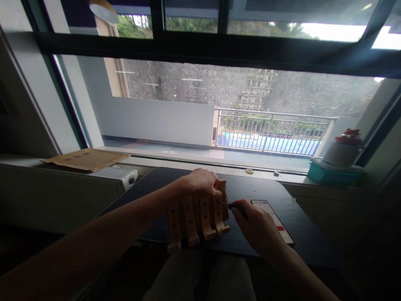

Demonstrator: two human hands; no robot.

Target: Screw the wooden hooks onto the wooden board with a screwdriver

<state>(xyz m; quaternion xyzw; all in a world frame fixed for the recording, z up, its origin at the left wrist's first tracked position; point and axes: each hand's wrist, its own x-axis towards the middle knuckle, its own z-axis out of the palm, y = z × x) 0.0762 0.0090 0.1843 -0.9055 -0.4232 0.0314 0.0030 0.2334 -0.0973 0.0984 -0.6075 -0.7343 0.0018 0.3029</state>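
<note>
The left hand [203, 182] grips the upper edge of a wooden hook rack [205, 221] on the tabletop [257, 188]; the right hand [255, 217] pinches a screwdriver-like tool [231, 205]. The rack is probably stiff, fairly light, steadiest held there.

**Screwdriver [231, 205] at wooden rack [206, 221]**

Left hand [201, 182] grips rack at 12 o'clock. Right hand [258, 223], at 3 o'clock, holds screwdriver, thin shaft aimed roughly 9 o'clock, tip at rightmost slat. Lit phone [278, 221] lies just beyond right hand on dark table [310, 242]. Envelope [90, 158] at 10 o'clock.
</note>
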